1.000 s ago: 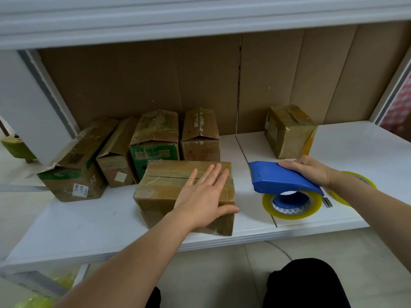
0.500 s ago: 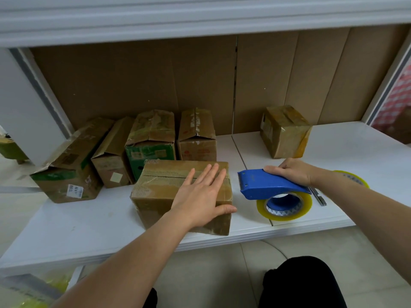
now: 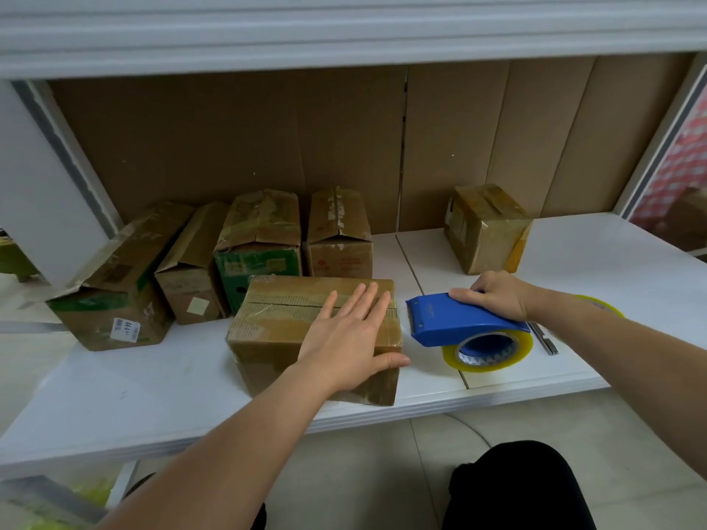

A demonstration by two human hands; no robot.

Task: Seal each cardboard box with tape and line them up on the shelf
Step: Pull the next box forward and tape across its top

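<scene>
The left hand [image 3: 350, 340] lies flat, fingers [image 3: 365, 302] straight, on the front cardboard box [image 3: 275, 330] near the shelf [image 3: 153, 392] edge, while just right of it the right hand [image 3: 493, 296] grips the blue tape dispenser [image 3: 455, 319], four boxes [image 3: 264, 239] crowding behind.

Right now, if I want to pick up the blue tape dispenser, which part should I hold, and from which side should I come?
Probably hold the blue tape dispenser by its curved top at the back end, coming from above and from the right, as the right hand does. The toothed cutter faces left toward the front box, and the tape roll hangs below, so those sides are poor to grasp.
</scene>
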